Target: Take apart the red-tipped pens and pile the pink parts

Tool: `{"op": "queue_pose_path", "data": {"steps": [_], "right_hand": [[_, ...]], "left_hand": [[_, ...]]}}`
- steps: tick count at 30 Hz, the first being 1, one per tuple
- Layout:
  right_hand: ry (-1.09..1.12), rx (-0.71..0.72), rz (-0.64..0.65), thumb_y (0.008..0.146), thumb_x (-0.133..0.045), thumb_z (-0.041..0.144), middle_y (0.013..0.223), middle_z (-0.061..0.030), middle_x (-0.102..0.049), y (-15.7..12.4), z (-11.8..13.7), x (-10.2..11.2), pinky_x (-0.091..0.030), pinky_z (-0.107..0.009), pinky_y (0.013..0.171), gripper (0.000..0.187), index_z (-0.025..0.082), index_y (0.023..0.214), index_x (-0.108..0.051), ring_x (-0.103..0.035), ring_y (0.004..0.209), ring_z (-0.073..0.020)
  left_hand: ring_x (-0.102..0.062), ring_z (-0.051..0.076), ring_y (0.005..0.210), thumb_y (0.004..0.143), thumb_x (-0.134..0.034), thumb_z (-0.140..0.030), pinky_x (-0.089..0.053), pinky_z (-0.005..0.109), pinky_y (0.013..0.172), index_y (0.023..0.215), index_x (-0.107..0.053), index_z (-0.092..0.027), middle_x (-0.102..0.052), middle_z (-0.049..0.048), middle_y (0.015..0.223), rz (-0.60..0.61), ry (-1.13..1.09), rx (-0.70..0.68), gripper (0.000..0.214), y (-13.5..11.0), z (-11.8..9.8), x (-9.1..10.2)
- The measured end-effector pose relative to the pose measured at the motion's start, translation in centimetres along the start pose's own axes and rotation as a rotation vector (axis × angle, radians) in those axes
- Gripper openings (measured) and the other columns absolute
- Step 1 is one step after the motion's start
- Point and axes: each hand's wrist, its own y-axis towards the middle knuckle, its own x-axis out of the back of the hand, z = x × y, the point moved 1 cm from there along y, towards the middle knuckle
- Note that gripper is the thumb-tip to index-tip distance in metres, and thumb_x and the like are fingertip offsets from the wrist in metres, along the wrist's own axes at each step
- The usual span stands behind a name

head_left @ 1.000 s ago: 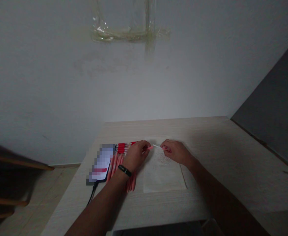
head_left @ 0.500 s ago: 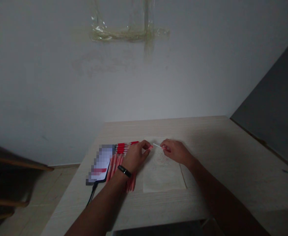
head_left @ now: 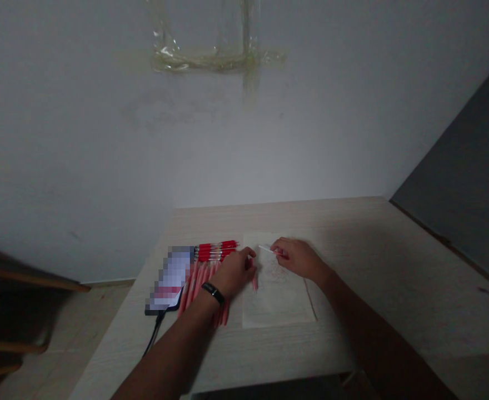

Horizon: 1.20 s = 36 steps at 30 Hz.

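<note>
Pink plastic shows at both hands: the right hand, fingers drawn narrow, holds a slim pink-and-white piece above the paper, while the left hand appears to pinch a short pink piece near its left edge. The step in hand looks like handling two separate parts; I judge the next move calls for a steady right grip and careful left fingertips. No container is visible: pink pens and red pens lie directly on the table, beside a phone.
</note>
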Motion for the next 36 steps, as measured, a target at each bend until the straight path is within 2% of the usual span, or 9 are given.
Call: {"op": "queue_pose_path", "data": {"steps": [5,13,17,22,27,36], "right_hand": [[0.021,0.021,0.017,0.081,-0.061,0.010,0.093,-0.0020,-0.070,0.0,-0.1,0.0,-0.040,-0.025,0.073,0.025,0.021,0.102,-0.069,-0.061,0.081,-0.0155],[0.071,0.115,0.044,0.085,-0.059,0.010,0.093,-0.0018,-0.069,-0.1,0.2,-0.2,-0.043,-0.025,0.075,0.024,0.022,0.102,-0.069,-0.062,0.084,-0.0154],[0.089,0.161,0.050,0.084,-0.058,0.009,0.094,-0.0022,-0.068,-0.1,0.6,-0.1,-0.044,-0.026,0.079,0.025,0.023,0.103,-0.069,-0.061,0.088,-0.0164],[0.092,0.196,0.023,0.082,-0.061,0.008,0.096,-0.0033,-0.067,0.0,0.7,-0.3,-0.044,-0.030,0.085,0.022,0.020,0.100,-0.065,-0.060,0.093,-0.0184],[0.090,0.248,0.010,0.081,-0.062,0.008,0.093,-0.0027,-0.066,0.2,0.8,-0.6,-0.042,-0.032,0.087,0.017,0.021,0.091,-0.064,-0.058,0.094,-0.0195],[0.058,0.285,-0.048,0.083,-0.062,0.007,0.094,-0.0037,-0.064,0.2,1.0,-0.1,-0.041,-0.035,0.088,0.020,0.022,0.095,-0.067,-0.054,0.097,-0.0212]], "left_hand": [[-0.066,0.020,0.076,0.082,-0.063,-0.023,-0.042,0.027,0.064,0.117,-0.062,-0.018,-0.072,0.0058,0.087,0.029,0.036,-0.003,0.035,0.0,0.5,-0.5],[-0.064,0.019,0.086,0.086,-0.062,-0.024,-0.046,0.027,0.073,0.116,-0.062,-0.016,-0.068,0.0076,0.097,-0.109,-0.042,-0.070,0.031,0.1,0.0,-0.1],[-0.064,0.018,0.087,0.088,-0.058,-0.021,-0.046,0.026,0.075,0.106,-0.068,-0.019,-0.069,0.0066,0.099,-0.057,-0.009,-0.146,0.021,0.0,-0.7,0.2],[-0.065,0.019,0.085,0.088,-0.055,-0.020,-0.045,0.027,0.074,0.097,-0.071,-0.020,-0.072,0.0064,0.096,0.008,0.057,-0.158,0.018,0.0,-1.3,0.6],[-0.066,0.019,0.084,0.087,-0.053,-0.017,-0.045,0.027,0.075,0.100,-0.074,-0.022,-0.075,0.0057,0.094,0.017,0.026,-0.171,0.024,-0.1,-1.6,0.8],[-0.065,0.018,0.081,0.085,-0.053,-0.011,-0.044,0.025,0.071,0.094,-0.072,-0.021,-0.073,0.0054,0.093,-0.005,0.024,-0.195,0.023,-0.1,-1.4,0.7]]}}
